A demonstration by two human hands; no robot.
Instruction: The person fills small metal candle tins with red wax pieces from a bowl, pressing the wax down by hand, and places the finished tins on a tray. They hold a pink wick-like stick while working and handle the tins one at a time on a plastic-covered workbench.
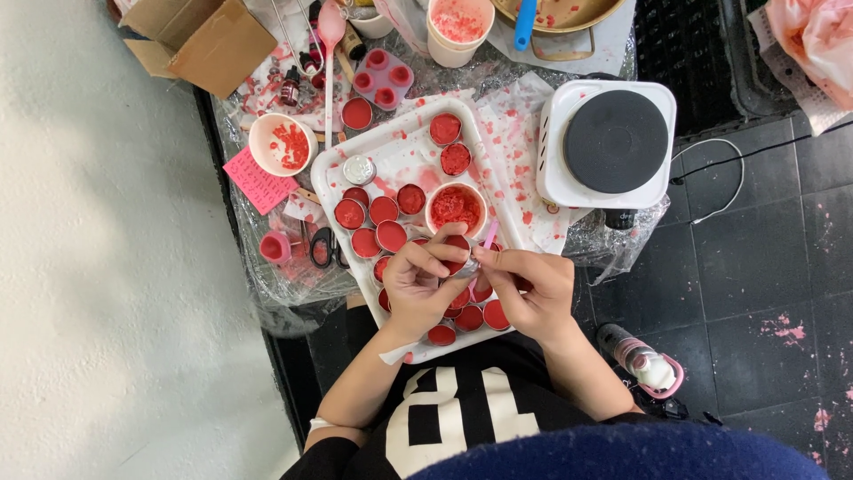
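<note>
A white tray (404, 130) lies in front of me, filled with several small round tins of red wax (384, 210). My left hand (422, 284) is over the near part of the tray, fingers curled around one small red-filled tin (458, 244). My right hand (533, 289) is next to it, pinching a thin pink stick (489, 236) whose tip meets the tin. A white cup of red wax bits (456, 207) stands on the tray just beyond my fingers.
A white electric hotplate (613, 142) sits right of the tray, its cable trailing right. Left of the tray are a bowl with red bits (283, 144), black scissors (323, 246), a pink note (259, 180) and a cardboard box (200, 40). A bottle (640, 360) lies on the dark tiled floor.
</note>
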